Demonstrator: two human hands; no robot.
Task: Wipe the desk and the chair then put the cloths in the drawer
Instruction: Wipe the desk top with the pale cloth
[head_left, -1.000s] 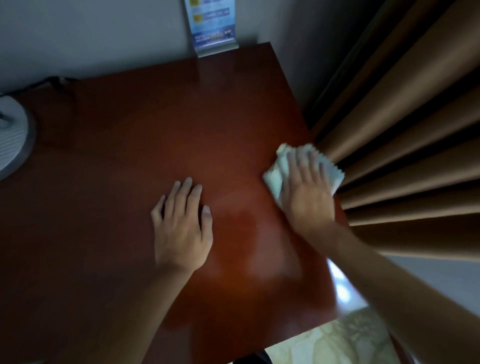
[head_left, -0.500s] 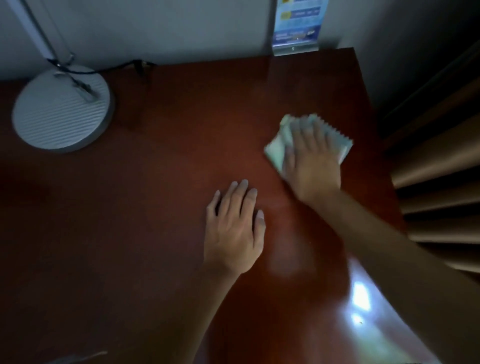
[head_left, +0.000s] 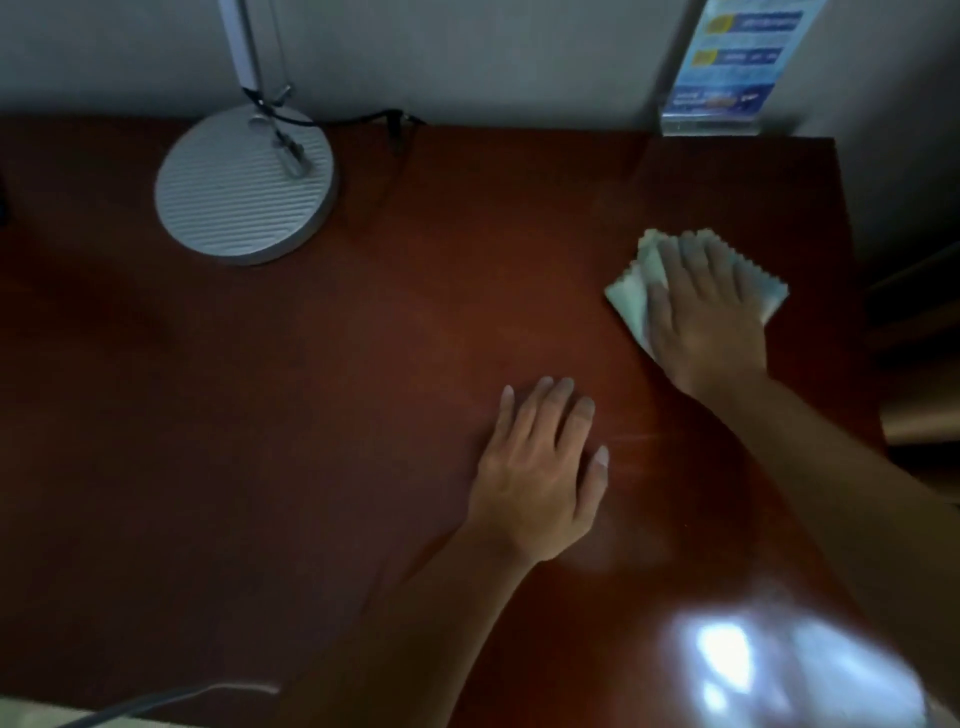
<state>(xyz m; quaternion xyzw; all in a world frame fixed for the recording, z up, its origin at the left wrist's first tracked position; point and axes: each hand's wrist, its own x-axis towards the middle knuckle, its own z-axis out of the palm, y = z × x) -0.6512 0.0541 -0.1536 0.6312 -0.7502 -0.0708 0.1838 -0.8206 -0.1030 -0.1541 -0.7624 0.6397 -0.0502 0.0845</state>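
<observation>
The desk has a dark red-brown glossy top that fills most of the view. A pale green cloth with zigzag edges lies on its right part, near the right edge. My right hand lies flat on top of the cloth, fingers spread, pressing it to the wood. My left hand rests palm down on the bare desk top, below and to the left of the cloth, holding nothing. No chair or drawer is in view.
A lamp with a round grey ribbed base, an upright pole and a black cable stands at the back left. A blue leaflet in a clear stand leans on the wall at the back right. Brown curtains hang beyond the desk's right edge.
The view has swung left, bringing the lamp base into sight. My right hand has slid the cloth a little away from me along the right side. My left hand has stayed flat.
</observation>
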